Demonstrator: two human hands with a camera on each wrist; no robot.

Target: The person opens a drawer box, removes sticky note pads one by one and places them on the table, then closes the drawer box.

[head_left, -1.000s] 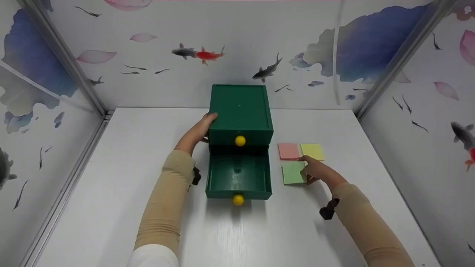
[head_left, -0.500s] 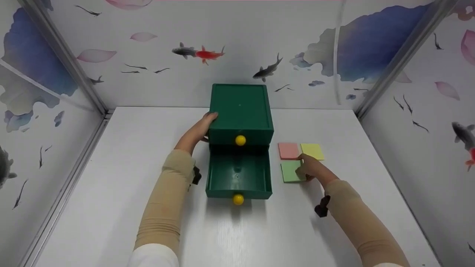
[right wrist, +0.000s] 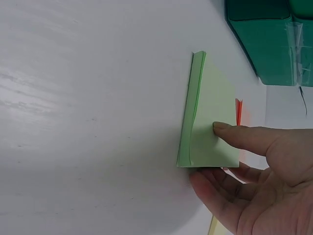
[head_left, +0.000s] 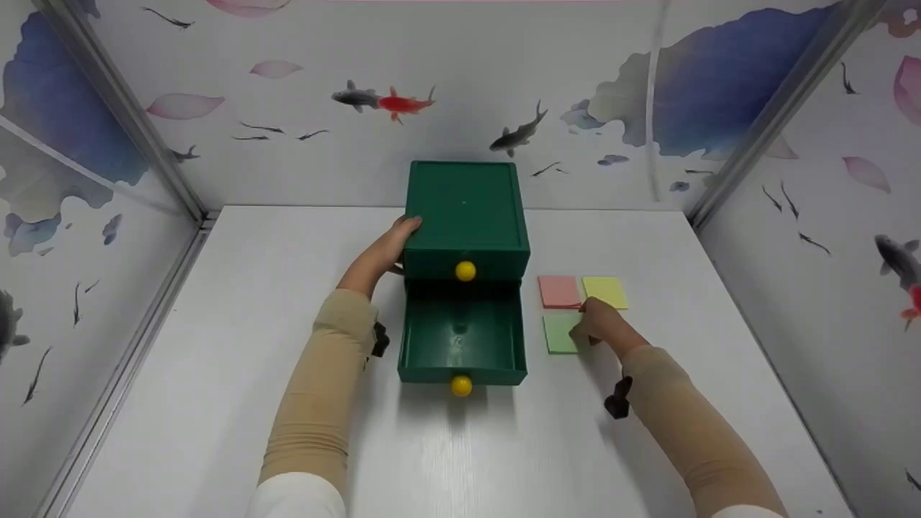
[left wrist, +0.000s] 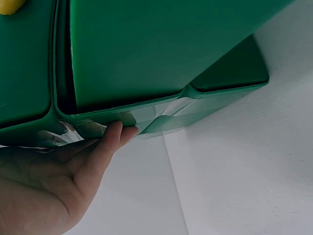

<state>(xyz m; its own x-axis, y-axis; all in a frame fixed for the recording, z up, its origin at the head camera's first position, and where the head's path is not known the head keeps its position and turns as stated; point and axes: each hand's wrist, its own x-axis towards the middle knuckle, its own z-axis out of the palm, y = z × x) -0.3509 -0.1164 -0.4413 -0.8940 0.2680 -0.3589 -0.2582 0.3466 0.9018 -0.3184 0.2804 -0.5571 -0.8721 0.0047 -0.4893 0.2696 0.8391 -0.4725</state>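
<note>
My left hand (head_left: 388,248) rests against the left side of a green two-drawer box (head_left: 464,205), its thumb at the top edge. In the left wrist view the fingers (left wrist: 105,147) lie fairly straight along the taped side wall. The lower drawer (head_left: 462,375) is pulled out and bare inside; the upper one is closed. My right hand (head_left: 608,325) pinches the right edge of a green sticky note pad (head_left: 560,334). In the right wrist view its thumb (right wrist: 239,134) presses on the pad's face (right wrist: 215,107), with the other fingers at the near edge.
A pink sticky note pad (head_left: 559,291) and a yellow sticky note pad (head_left: 606,291) lie side by side just behind the green one. Yellow ball knobs (head_left: 465,271) stick out from the drawer fronts. A printed wall (head_left: 460,86) stands close behind the box.
My right hand has moved slightly left, and the green pad has shifted a little left with it, closer to the pink pad. The left hand and the drawer box stay put.
</note>
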